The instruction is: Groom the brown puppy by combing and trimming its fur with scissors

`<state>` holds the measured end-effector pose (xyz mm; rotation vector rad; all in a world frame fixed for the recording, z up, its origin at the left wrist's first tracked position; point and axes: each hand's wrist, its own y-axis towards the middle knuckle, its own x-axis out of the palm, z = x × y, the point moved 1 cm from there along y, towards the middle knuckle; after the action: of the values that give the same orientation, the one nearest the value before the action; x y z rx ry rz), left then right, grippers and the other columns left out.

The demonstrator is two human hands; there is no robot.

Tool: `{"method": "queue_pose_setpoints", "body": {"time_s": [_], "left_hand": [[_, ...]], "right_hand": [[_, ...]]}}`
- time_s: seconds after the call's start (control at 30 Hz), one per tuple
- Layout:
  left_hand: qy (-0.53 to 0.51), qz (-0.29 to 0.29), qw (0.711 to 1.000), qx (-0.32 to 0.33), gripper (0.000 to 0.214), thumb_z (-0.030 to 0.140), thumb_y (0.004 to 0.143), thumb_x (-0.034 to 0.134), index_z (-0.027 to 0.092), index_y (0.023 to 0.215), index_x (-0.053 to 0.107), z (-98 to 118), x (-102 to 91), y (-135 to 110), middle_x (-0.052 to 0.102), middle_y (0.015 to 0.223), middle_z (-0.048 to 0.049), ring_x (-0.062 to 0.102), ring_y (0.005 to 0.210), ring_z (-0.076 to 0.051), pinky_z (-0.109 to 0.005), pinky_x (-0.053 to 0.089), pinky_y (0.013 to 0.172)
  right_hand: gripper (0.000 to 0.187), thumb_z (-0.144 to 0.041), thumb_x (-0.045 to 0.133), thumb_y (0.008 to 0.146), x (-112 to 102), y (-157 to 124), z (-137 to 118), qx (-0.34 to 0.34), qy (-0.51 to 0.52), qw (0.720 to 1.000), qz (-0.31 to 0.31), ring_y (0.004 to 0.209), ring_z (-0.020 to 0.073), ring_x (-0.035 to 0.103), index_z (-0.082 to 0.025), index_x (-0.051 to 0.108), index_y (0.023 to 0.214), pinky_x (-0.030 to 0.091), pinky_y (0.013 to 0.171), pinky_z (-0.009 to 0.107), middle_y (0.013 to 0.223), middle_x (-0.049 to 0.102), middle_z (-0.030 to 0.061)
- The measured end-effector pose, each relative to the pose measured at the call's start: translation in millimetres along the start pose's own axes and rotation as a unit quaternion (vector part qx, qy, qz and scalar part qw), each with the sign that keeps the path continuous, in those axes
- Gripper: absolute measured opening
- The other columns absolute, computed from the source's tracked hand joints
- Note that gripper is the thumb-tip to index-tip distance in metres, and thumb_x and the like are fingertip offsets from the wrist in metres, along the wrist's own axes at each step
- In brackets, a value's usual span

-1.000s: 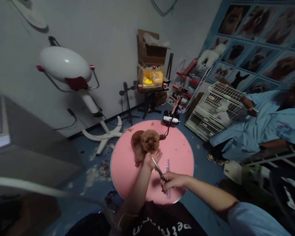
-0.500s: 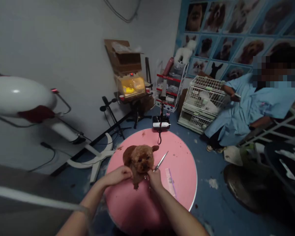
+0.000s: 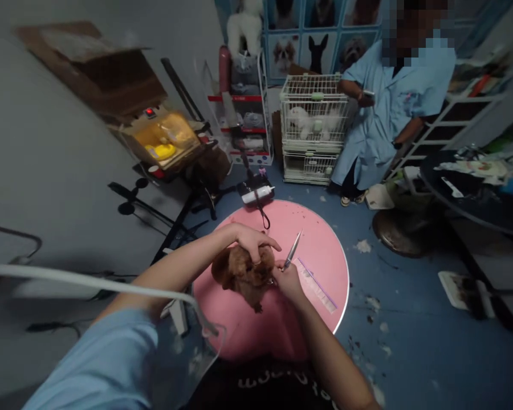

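Note:
A small curly brown dog (image 3: 243, 274) is on the round pink table (image 3: 277, 336). Across the top of its head lies my left hand (image 3: 255, 240), thumb and fingers spread apart; part of the dog's face is covered. My right hand (image 3: 287, 279), close beside the dog's muzzle, is closed around a pair of scissors (image 3: 294, 250). Their long blades point up and away from the dog, and the handles are partly hidden by my fingers. To the right of that hand, a clear comb with a purple spine (image 3: 317, 287) rests on the tabletop.
A black strap (image 3: 263, 216) hangs at the table's far edge, by a white bottle (image 3: 257, 195). A pale curved bar (image 3: 154, 291) crosses above my left forearm. Wire cages (image 3: 312, 97) hold a white animal. A person in a blue gown (image 3: 385, 108) stands beside them.
My left hand has moved from beside the dog's chest up onto its head. My right hand keeps the scissors, now angled more upright. The view has turned to the right.

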<state>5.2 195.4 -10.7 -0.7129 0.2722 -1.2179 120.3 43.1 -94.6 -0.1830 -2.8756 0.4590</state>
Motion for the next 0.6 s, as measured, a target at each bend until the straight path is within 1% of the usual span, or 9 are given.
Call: {"method": "queue_pose_setpoints", "body": {"time_s": [0.1,0.17,0.23,0.27,0.33,0.4,0.5,0.53,0.6], "left_hand": [[0.068,-0.024,0.997,0.031,0.055,-0.007,0.047,0.072,0.009,0.099,0.072,-6.4,-7.1,14.2,0.075,0.089,-0.0084,0.071,0.074,-0.025,-0.028,0.055,0.058],[0.148,-0.055,0.986,0.055,0.059,0.0,0.041,0.08,0.012,0.098,0.073,-3.6,-4.6,23.7,0.075,0.089,-0.0066,0.07,0.074,-0.026,-0.029,0.055,0.059],[0.247,-0.13,0.959,0.042,0.062,0.007,0.038,0.084,0.015,0.099,0.072,2.5,3.8,34.2,0.074,0.09,-0.0044,0.069,0.078,-0.025,-0.03,0.056,0.064],[0.293,-0.175,0.94,0.019,0.062,0.012,0.04,0.086,0.015,0.1,0.071,5.2,9.2,39.6,0.074,0.091,-0.0033,0.068,0.08,-0.024,-0.029,0.056,0.067],[0.364,-0.251,0.896,-0.043,0.06,0.022,0.048,0.086,0.015,0.104,0.067,8.4,20.0,50.0,0.073,0.094,-0.0023,0.067,0.086,-0.022,-0.028,0.056,0.072],[0.401,-0.298,0.862,-0.091,0.061,0.028,0.053,0.085,0.015,0.109,0.063,8.1,28.5,58.7,0.073,0.099,-0.0036,0.066,0.09,-0.023,-0.029,0.056,0.074],[0.42,-0.334,0.833,-0.132,0.066,0.028,0.053,0.085,0.016,0.112,0.058,4.4,35.2,66.2,0.071,0.104,-0.0048,0.066,0.093,-0.023,-0.031,0.056,0.076],[0.421,-0.347,0.826,-0.143,0.066,0.027,0.053,0.085,0.017,0.112,0.057,3.3,36.2,66.8,0.071,0.104,-0.0048,0.066,0.092,-0.023,-0.031,0.056,0.075],[0.414,-0.379,0.81,-0.167,0.064,0.027,0.053,0.086,0.017,0.109,0.057,2.3,37.0,65.6,0.072,0.101,-0.005,0.067,0.089,-0.023,-0.031,0.056,0.073]], "right_hand": [[0.018,-0.037,0.057,0.064,-5.5,-2.6,10.7,0.021,0.018,0.999,0.036,0.041,0.0101,0.044,-0.019,0.054,0.062,0.034,0.042,0.022,0.046,0.05,-0.0056],[0.02,-0.04,0.053,0.069,-7.2,-10.1,24.1,0.033,0.041,0.995,0.082,0.04,0.0107,0.045,-0.021,0.051,0.065,0.036,0.041,0.023,0.047,0.048,-0.0065],[0.024,-0.044,0.049,0.074,-4.2,-21.1,41.6,0.039,0.065,0.988,0.137,0.041,0.0104,0.045,-0.022,0.046,0.065,0.037,0.042,0.022,0.047,0.045,-0.0074],[0.026,-0.045,0.048,0.076,-0.2,-27.0,51.2,0.043,0.078,0.983,0.161,0.042,0.0102,0.046,-0.022,0.044,0.064,0.038,0.043,0.022,0.048,0.045,-0.0075],[0.03,-0.048,0.051,0.077,12.7,-38.3,69.8,0.052,0.102,0.974,0.194,0.044,0.01,0.048,-0.022,0.042,0.065,0.041,0.045,0.022,0.049,0.047,-0.0068],[0.033,-0.051,0.054,0.077,30.3,-48.0,85.2,0.065,0.129,0.967,0.208,0.043,0.0102,0.05,-0.022,0.043,0.066,0.042,0.045,0.022,0.05,0.051,-0.0054],[0.037,-0.055,0.056,0.078,61.1,-61.0,100.4,0.081,0.176,0.957,0.215,0.043,0.0118,0.054,-0.021,0.045,0.074,0.045,0.047,0.024,0.051,0.056,-0.0042],[0.036,-0.055,0.059,0.077,72.2,-64.8,103.8,0.076,0.201,0.953,0.212,0.047,0.0132,0.059,-0.021,0.046,0.078,0.048,0.049,0.025,0.055,0.06,-0.0034],[0.039,-0.046,0.071,0.07,95.6,-70.6,109.0,0.046,0.261,0.944,0.194,0.064,0.0171,0.068,-0.021,0.048,0.089,0.054,0.06,0.029,0.069,0.067,-0.0006]]}}
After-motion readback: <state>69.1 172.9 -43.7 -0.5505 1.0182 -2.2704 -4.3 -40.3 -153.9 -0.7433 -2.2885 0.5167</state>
